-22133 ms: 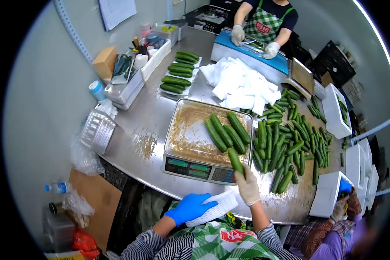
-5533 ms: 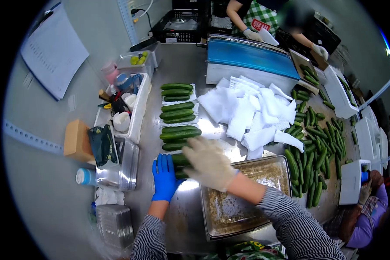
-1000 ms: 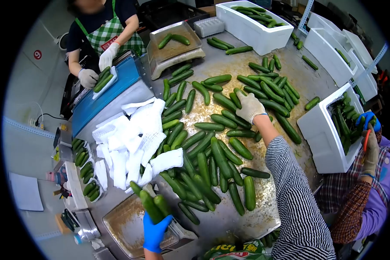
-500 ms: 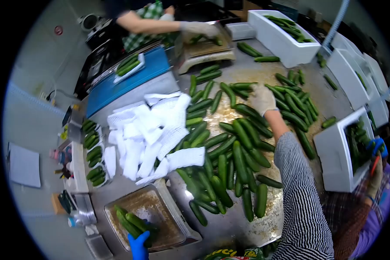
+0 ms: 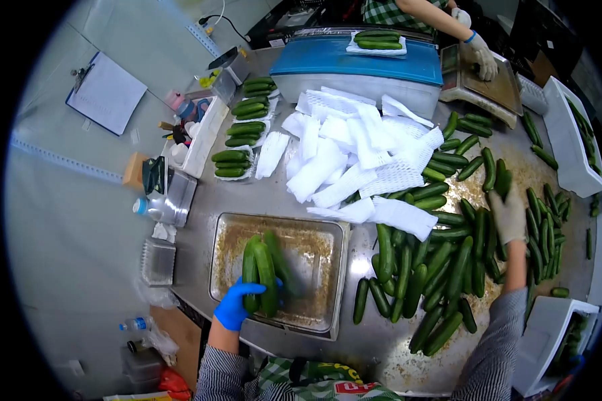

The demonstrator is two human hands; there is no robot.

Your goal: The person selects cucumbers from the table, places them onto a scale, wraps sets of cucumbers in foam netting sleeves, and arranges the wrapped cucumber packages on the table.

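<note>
While L hand [image 5: 235, 307] grips cukes [image 5: 265, 274], wht mesh [image 5: 344, 150] partly covers pile [image 5: 459, 269].

Scales [image 5: 318, 267], heaped cucumbers [image 5: 459, 267] and foam sleeves [image 5: 371, 134] mark this as a produce-packing workroom.

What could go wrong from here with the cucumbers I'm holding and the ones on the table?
Your left hand holds long cucumbers near their lower ends, so one might slip onto the metal pan.
Your right hand is among crowded loose cucumbers; moving one could set others rolling.
The white foam sheets overlap some cucumbers, so they might get dragged along.
</note>
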